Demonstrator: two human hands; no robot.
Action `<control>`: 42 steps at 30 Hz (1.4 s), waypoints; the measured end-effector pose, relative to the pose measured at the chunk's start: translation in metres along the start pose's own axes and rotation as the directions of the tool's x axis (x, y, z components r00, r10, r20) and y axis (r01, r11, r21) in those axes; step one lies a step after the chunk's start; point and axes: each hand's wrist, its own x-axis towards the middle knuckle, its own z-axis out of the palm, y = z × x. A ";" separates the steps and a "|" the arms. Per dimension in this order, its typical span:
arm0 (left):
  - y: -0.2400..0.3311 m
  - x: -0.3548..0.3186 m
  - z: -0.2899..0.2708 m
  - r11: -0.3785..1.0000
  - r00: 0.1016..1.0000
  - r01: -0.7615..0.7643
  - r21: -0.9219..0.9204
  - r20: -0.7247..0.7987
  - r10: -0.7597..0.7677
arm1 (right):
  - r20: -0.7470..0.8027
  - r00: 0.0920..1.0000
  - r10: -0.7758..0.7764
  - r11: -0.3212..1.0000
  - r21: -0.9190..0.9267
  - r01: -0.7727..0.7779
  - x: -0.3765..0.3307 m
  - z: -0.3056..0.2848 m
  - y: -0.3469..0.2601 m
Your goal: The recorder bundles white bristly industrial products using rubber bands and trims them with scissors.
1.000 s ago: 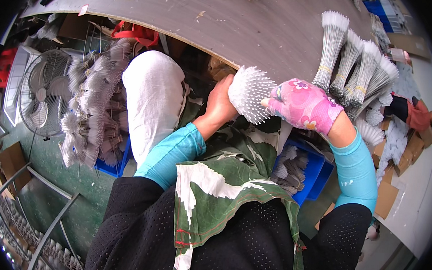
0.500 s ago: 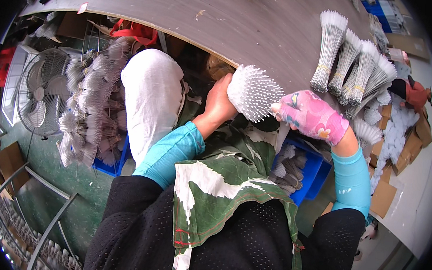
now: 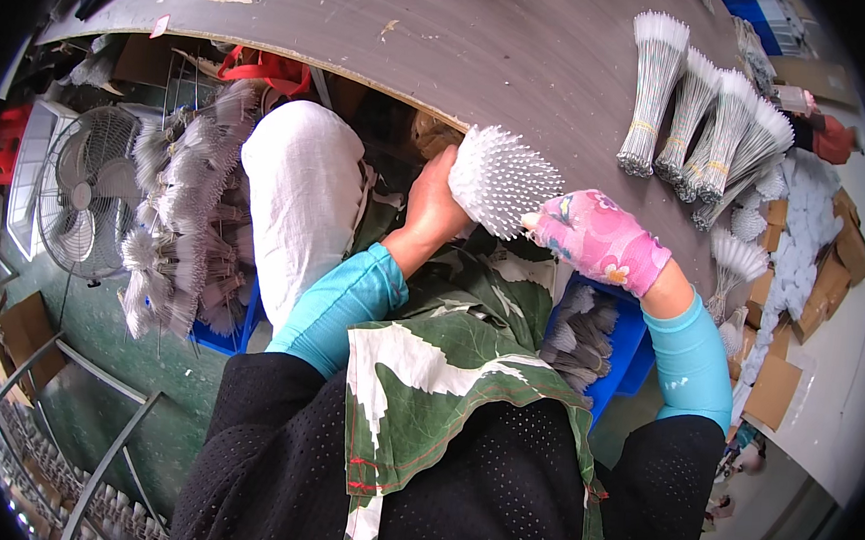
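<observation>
Right hand (image 3: 600, 244) in the pink glove dropped lower since the earlier frame, fingers closed on the white bristle bundle (image 3: 504, 180) at 3 o'clock; left hand (image 3: 435, 208) clamped at 9. Tied bundles (image 3: 708, 129) lay done at 2 o'clock; this one looked untied.

a fan (image 3: 81, 200) stands left, a blue bin (image 3: 628, 349) right.

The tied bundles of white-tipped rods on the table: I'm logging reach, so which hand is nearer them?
Right. The gloved right hand lies just below-left of the bundles; the bare left hand sits farther left, behind the white bristle bunch.
</observation>
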 end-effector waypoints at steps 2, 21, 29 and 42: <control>0.001 -0.001 0.000 1.000 1.000 0.004 0.010 -0.001 -0.004 | 0.000 1.000 0.026 0.999 0.021 -0.026 0.001 0.001 -0.001; 0.013 -0.007 -0.003 0.993 0.990 0.104 0.063 0.086 -0.109 | -0.223 0.963 0.150 0.686 0.725 0.061 -0.018 0.029 0.019; 0.005 -0.009 0.000 0.997 0.992 0.032 0.072 0.123 -0.041 | -0.628 0.763 -0.155 0.953 0.109 0.283 -0.004 0.054 0.023; 0.020 -0.015 -0.005 1.000 0.984 0.012 0.029 0.176 -0.017 | -0.684 0.723 -0.099 0.961 0.121 0.247 -0.007 0.050 0.011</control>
